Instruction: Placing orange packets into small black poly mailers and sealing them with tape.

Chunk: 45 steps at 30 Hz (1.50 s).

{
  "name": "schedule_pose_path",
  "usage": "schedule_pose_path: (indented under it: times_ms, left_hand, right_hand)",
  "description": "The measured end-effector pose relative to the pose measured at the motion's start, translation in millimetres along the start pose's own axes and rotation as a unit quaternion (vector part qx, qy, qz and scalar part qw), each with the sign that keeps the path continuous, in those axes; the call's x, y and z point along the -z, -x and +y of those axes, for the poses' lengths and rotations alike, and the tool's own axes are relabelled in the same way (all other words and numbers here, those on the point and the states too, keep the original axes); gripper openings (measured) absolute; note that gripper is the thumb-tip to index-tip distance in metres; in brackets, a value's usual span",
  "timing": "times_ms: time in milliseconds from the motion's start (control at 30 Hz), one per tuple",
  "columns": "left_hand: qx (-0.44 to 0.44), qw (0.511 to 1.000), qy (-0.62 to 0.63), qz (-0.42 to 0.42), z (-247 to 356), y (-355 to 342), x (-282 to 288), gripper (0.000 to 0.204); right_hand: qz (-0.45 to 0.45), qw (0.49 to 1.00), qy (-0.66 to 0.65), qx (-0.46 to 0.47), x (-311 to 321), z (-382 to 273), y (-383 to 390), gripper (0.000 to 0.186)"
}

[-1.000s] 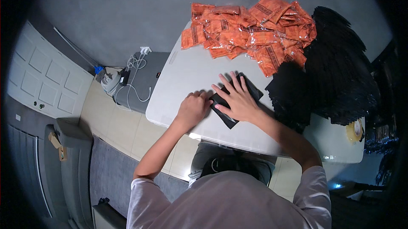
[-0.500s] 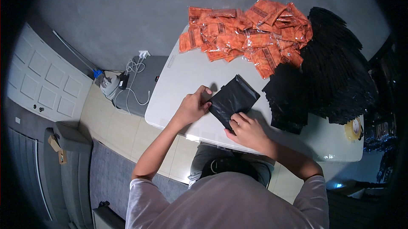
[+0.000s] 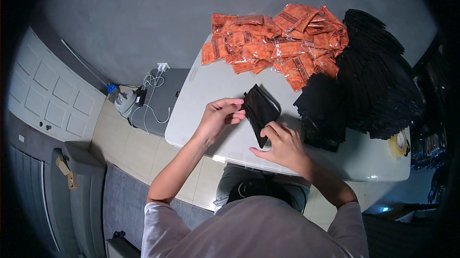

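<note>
I have the black pouch (image 3: 261, 110) tilted over the bench (image 3: 206, 82), its nine-o'clock edge clamped in the fingers of my left hand (image 3: 218, 118). At five o'clock, thumb and fingers of my right hand (image 3: 283, 146) stand apart; I can't tell whether they touch it. Orange packets (image 3: 258, 47) heap at twelve, black bags (image 3: 376, 78) toward three.
</note>
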<state>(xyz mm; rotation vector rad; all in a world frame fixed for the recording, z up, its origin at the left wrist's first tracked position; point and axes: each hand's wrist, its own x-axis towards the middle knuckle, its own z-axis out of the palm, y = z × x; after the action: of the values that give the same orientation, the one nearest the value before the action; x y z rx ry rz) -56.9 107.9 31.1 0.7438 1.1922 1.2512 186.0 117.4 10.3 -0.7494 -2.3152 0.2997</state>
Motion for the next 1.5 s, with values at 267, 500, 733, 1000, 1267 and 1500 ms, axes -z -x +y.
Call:
schedule_pose_path:
  times_ms: [267, 500, 733, 1000, 1267, 1500]
  left_hand:
    - [-0.051, 0.998, 0.009, -0.03, 21, 11, -1, 0.02]
    - [-0.362, 0.81, -0.46, 0.028, 32, 16, -7, 0.039]
    - [-0.373, 0.831, -0.41, 0.053, 59, 16, -14, 0.021]
    - [-0.408, 0.864, -0.288, 0.058, 79, 25, -16, 0.017]
    - [-0.42, 0.858, -0.287, 0.072, 80, 18, -18, 0.018]
    - [-0.271, 0.936, -0.224, 0.019, 69, -4, -23, 0.022]
  right_hand:
    - [0.095, 0.991, 0.013, 0.098, 32, 15, -12, 0.022]
    - [0.055, 0.991, -0.034, 0.117, 64, 33, -77, 0.028]
    - [0.121, 0.977, -0.1, 0.144, 82, 17, -117, 0.031]
    - [0.097, 0.984, -0.141, 0.048, 84, 10, -120, 0.03]
    - [0.153, 0.972, -0.133, 0.115, 83, 14, -130, 0.022]
    - [-0.003, 0.928, -0.344, -0.142, 39, 57, -145, 0.03]
